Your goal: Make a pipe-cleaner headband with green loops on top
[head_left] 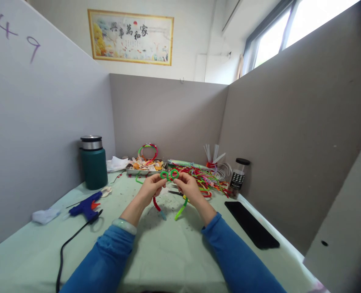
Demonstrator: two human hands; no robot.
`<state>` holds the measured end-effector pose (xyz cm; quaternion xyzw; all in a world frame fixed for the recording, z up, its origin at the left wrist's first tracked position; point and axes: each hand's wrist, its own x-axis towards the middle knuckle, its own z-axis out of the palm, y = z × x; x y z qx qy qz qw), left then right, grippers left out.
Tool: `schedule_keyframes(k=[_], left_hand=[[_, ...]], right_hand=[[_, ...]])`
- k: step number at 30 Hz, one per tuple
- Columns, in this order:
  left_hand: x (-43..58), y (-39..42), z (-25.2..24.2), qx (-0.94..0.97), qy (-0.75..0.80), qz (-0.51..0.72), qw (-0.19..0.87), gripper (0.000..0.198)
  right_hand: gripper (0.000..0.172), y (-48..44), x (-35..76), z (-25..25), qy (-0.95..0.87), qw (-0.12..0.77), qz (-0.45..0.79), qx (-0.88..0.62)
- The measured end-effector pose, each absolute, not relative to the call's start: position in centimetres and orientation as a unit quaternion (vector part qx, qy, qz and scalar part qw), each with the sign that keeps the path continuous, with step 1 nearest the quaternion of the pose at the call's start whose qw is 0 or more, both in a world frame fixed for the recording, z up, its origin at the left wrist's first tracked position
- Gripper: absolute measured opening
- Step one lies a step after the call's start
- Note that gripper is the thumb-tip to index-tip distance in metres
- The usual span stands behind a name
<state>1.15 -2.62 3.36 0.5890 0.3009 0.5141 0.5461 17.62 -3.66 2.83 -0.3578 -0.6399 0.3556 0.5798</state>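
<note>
Between both hands, above the middle of the table, is a band wrapped in coloured pipe cleaners, with two green pipe-cleaner loops [175, 174] standing side by side at its top. My left hand [152, 188] pinches it by the left loop. On the other side my right hand [189, 188] pinches it near the right loop. Below the hands hang the band's two ends, one red and blue [159, 209], the other green and yellow [181, 209]. The fingers hide the part of the band between. Dark-bladed scissors [176, 192] lie behind the hands, partly covered.
A tray [131, 172] of small pieces and a pile of pipe cleaners [211, 179] lie at the back. Left are a blue glue gun [85, 206] with a cord and a green bottle [94, 167]. A jar [238, 179] and black phone [250, 224] are right. Partitions enclose three sides.
</note>
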Motion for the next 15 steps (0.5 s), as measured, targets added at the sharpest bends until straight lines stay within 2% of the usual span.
schedule_keyframes(k=[3,6,9,15], left_hand=[[1.2,-2.8,3.4,0.6,0.292,0.511,0.542,0.031],[1.4,-3.1,3.6,0.599,0.29,0.511,0.544,0.03],[1.6,-3.4,3.9,0.594,0.307,0.514,0.537,0.027],[1.9,-3.7,4.1,0.609,0.319,0.516,0.512,0.027]], right_hand=[[0.02,-3.6,17.9,2.8,-0.657,0.59,0.275,-0.38],[0.027,-4.2,17.9,3.5,-0.659,0.628,0.092,-0.404],[0.023,-5.2,17.6,4.3,-0.68,0.612,-0.047,-0.402],[0.016,-5.9,16.3,4.6,-0.717,0.543,-0.117,-0.421]])
